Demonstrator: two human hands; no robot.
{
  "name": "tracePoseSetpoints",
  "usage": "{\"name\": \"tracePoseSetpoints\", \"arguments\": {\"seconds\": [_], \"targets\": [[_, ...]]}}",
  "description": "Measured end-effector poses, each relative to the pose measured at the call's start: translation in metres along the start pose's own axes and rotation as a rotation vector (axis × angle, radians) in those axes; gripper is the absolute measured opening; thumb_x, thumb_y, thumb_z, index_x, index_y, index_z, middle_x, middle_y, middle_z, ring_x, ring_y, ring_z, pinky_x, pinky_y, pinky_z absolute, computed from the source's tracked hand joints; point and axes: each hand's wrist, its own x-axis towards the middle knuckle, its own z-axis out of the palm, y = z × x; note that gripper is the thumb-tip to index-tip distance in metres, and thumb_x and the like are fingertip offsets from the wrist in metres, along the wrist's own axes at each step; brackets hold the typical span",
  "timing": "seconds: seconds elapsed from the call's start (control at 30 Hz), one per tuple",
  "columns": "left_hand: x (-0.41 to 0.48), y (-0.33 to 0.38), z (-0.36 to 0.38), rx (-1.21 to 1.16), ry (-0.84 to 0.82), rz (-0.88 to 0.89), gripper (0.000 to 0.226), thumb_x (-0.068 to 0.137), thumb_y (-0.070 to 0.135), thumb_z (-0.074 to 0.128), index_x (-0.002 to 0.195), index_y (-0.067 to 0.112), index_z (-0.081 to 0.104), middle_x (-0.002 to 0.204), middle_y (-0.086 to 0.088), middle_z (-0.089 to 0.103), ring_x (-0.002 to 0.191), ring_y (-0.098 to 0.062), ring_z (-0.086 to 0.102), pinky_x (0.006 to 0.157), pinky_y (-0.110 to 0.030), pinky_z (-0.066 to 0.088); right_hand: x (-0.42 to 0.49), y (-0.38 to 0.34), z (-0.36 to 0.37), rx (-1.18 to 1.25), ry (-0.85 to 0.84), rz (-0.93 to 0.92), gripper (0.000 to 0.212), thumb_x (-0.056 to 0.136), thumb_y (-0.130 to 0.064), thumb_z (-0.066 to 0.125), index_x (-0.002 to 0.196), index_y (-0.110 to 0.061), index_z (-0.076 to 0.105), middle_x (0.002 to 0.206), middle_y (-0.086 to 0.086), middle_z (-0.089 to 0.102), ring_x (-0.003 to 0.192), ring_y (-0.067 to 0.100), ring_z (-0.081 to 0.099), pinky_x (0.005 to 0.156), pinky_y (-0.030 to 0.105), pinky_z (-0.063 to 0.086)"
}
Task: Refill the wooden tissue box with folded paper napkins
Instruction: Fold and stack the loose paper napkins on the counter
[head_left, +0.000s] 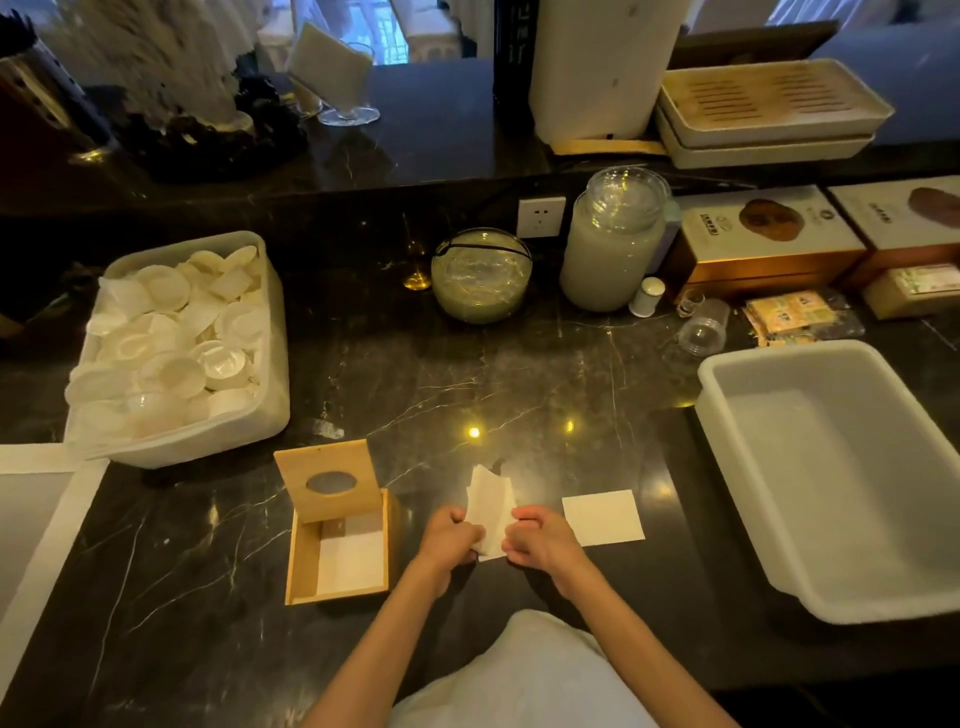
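Wooden tissue box (340, 551) sits on the dark marble worktop (467, 384) w/ its lid (328, 480) tipped up at the far edge, oval slot facing you. Use the box as your ref. Inside it, white paper already lies on the floor, toward the right wall; looks like there's room above it, though depth is hard to judge.

Just right of the box, both your hands are closed on one paper napkin (491, 506): left hand (451, 535) pinching its left edge, right hand (537, 538) pinching the right, sheet standing up between them & a bit rumpled at the top. Further right of the box, past your hands, a flat folded napkin (602, 518) lies on the worktop, apart from the one you hold.

Step in hand is prob. the fold. To do it well:
- bring edges together square before you crease; top corners look uneven rn.
- keep the pinch light, thin paper tears & wrinkles easily.
- match the footprint of the flat napkin so it fits the box w/o bunching.
- lay it in flat on the paper already there, clear of the raised lid.

Big plastic tub of white cups (171, 353) sits beyond the box to the left; empty white bin (831, 467) far right. Neither is in your way.
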Motion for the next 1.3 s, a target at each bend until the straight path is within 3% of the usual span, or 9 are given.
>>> {"name": "tracePoseSetpoints", "arguments": {"seconds": [0.13,0.27,0.37,0.63,0.77,0.9,1.0,1.1,1.3], "targets": [[-0.003,-0.006,0.007,0.047,-0.001,-0.009,0.021,0.094,0.008,0.058,0.110,0.015,0.047,0.109,-0.005,0.055,0.088,-0.015,0.056,0.068,-0.024,0.051,0.004,0.004,0.000,-0.157,0.057,-0.028,0.035,0.089,-0.008,0.063,0.124,-0.013,0.059,0.103,0.006,0.065,0.095,0.021,0.065,0.081,0.032,0.057],[-0.004,-0.009,0.015,0.204,0.139,0.016,0.029,0.091,0.010,0.059,0.118,0.015,0.050,0.126,-0.010,0.053,0.115,-0.028,0.053,0.097,-0.042,0.053,0.004,0.005,0.008,-0.474,0.191,-0.138,0.031,0.091,-0.013,0.059,0.121,-0.015,0.063,0.118,0.004,0.065,0.105,0.021,0.061,0.082,0.027,0.052],[-0.004,-0.009,0.018,0.176,0.158,0.012,0.035,0.091,0.008,0.058,0.125,0.011,0.051,0.129,-0.013,0.053,0.116,-0.029,0.053,0.098,-0.045,0.053,0.003,0.004,0.014,-0.578,0.248,-0.193,0.023,0.091,-0.014,0.059,0.113,-0.015,0.064,0.113,0.005,0.069,0.099,0.021,0.063,0.077,0.028,0.052],[-0.012,-0.010,0.007,-0.016,0.117,-0.038,0.024,0.094,0.011,0.053,0.116,0.019,0.046,0.114,-0.006,0.057,0.091,-0.017,0.055,0.057,-0.020,0.045,-0.003,0.004,0.024,-0.213,0.148,-0.068,0.031,0.086,-0.005,0.062,0.117,-0.013,0.062,0.108,0.007,0.066,0.092,0.020,0.064,0.077,0.034,0.061],[-0.014,-0.015,0.000,-0.034,0.070,-0.075,0.032,0.096,0.008,0.048,0.127,0.012,0.047,0.112,-0.005,0.055,0.091,-0.018,0.053,0.058,-0.020,0.044,-0.007,0.002,0.023,-0.152,0.084,-0.024,0.031,0.094,-0.009,0.062,0.124,-0.008,0.058,0.110,0.016,0.067,0.083,0.019,0.061,0.062,0.023,0.052],[-0.017,-0.018,-0.002,-0.080,0.039,-0.151,0.024,0.097,0.005,0.041,0.119,0.012,0.049,0.095,-0.001,0.058,0.079,-0.013,0.051,0.058,-0.024,0.042,-0.011,0.003,0.024,-0.099,0.011,0.024,0.036,0.093,-0.011,0.064,0.127,-0.004,0.054,0.114,0.016,0.067,0.084,0.019,0.063,0.057,0.022,0.047],[-0.022,-0.019,-0.006,-0.156,0.010,-0.258,0.017,0.097,0.006,0.038,0.109,0.012,0.049,0.088,-0.005,0.057,0.079,-0.017,0.053,0.068,-0.031,0.049,-0.011,0.006,0.023,-0.147,-0.032,0.058,0.033,0.093,-0.016,0.064,0.123,-0.004,0.059,0.119,0.014,0.068,0.106,0.026,0.065,0.077,0.031,0.055],[-0.027,-0.022,-0.012,-0.274,-0.057,-0.283,0.022,0.096,0.007,0.040,0.115,0.013,0.050,0.103,-0.013,0.062,0.096,-0.025,0.058,0.080,-0.042,0.056,-0.010,0.008,0.018,-0.123,-0.092,0.089,0.028,0.095,-0.014,0.060,0.122,-0.007,0.060,0.119,0.011,0.069,0.112,0.026,0.063,0.101,0.043,0.050],[-0.032,-0.023,-0.014,-0.308,-0.094,-0.151,0.039,0.094,-0.001,0.039,0.129,0.014,0.044,0.116,-0.011,0.058,0.101,-0.025,0.060,0.077,-0.038,0.061,-0.015,0.003,0.010,0.074,-0.198,0.057,0.025,0.100,-0.020,0.053,0.123,-0.012,0.057,0.120,0.011,0.068,0.112,0.027,0.063,0.097,0.043,0.052]]}}
